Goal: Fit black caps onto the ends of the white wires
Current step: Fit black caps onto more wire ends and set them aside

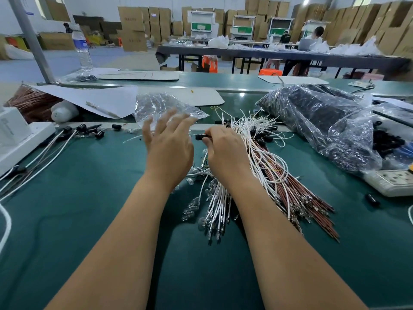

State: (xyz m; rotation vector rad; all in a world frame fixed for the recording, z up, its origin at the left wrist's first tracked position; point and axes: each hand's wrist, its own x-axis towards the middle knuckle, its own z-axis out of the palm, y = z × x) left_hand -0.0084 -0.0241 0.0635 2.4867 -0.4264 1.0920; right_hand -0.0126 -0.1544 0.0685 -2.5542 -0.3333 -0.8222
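1. On the green bench mat [89, 198], the right hand [225, 151] pinches a small black plastic cap [199, 137] beside the loose bundle of thin white wires [252, 139].
2. The left hand [169, 148] hovers, fingers spread, holding nothing.
3. The wires look light and limp; better to hold one close to its end.

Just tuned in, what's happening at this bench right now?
A person is capping wires at a green bench. The right hand pinches a black cap at the edge of the bundle of white wires. The left hand hovers open above the bench beside it, fingers spread, holding nothing. More loose black caps lie to the left near a few capped wires, and a plastic bag of caps sits to the right.
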